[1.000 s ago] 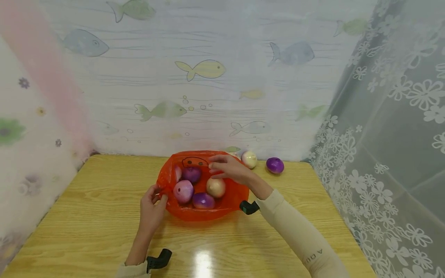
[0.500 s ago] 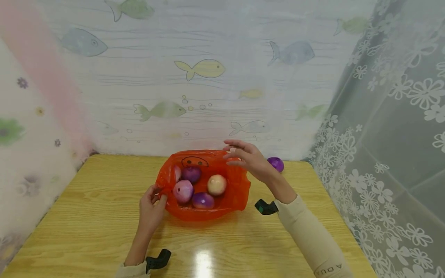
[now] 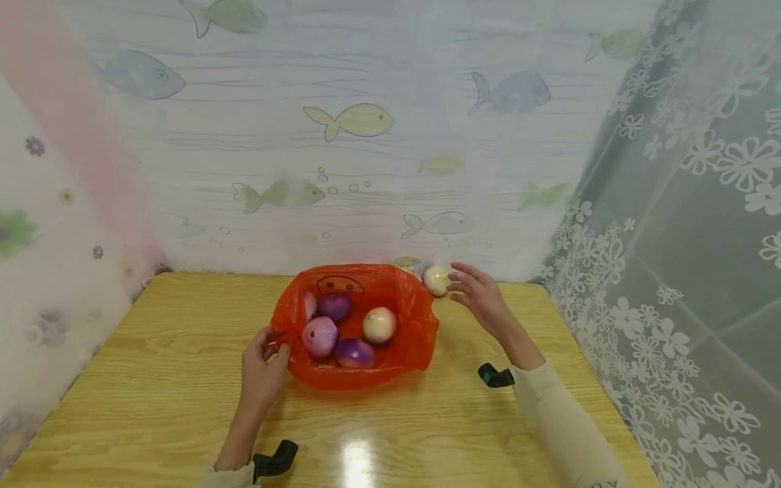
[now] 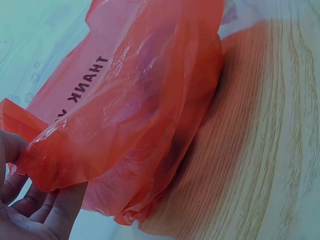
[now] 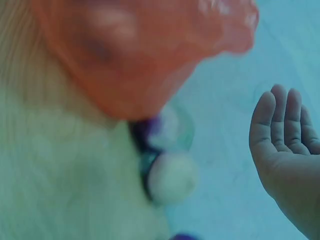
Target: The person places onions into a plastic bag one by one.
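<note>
Head: the red bag (image 3: 366, 379) gapes around onions (image 3: 320, 337) by the tabletop's (image 3: 183, 386) far edge. Left wrist: your left hand (image 4: 37, 215) pinches it, likely propping its mouth wide. Right wrist: your right hand (image 5: 287, 150) grasps nothing, fingers straight.

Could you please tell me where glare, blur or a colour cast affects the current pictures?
Head view: a bright glare patch on the near part of the table; left wrist view: shiny highlights on the red bag, with a bluish cast; right wrist view: also bluish, bag and pale onion blurred, the right hand clearly sharper.
</note>
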Demonstrator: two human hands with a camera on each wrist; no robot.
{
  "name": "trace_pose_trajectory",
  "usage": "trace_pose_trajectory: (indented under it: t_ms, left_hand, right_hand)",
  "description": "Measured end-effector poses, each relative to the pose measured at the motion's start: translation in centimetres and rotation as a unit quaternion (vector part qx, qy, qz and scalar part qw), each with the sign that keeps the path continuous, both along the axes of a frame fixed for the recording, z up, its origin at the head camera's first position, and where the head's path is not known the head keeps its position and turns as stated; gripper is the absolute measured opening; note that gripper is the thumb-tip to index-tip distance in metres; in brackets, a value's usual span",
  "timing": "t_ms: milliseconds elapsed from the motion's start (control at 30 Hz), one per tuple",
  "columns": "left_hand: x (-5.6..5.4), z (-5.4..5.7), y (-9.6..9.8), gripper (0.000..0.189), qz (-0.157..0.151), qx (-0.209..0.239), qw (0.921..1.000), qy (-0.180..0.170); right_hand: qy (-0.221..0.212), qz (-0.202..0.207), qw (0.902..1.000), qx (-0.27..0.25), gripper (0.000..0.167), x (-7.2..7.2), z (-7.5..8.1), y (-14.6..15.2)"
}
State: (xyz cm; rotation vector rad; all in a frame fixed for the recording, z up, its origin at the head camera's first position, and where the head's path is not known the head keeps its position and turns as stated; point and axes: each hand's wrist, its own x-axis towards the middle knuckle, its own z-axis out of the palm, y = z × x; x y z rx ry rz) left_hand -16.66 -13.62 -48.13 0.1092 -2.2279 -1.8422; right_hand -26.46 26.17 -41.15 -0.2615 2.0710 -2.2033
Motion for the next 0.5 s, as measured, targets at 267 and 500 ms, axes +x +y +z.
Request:
trace_pose_trajectory:
  t_ms: [267, 500]
  left_hand:
    - [-0.1, 0.0, 0.0, 0.034, 0.002, 0.002, 1.0000, 0.005]
    - [0.0, 0.1, 0.0, 0.033, 0.007, 0.003, 0.9998, 0.018]
  right_hand:
    - [-0.069, -0.124, 0.9890, 0.042, 0.057, -0.1, -5.7, 5.3]
    - [-0.126, -0.205, 0.9704, 0.022, 0.059, -0.7, -8.3, 8.1]
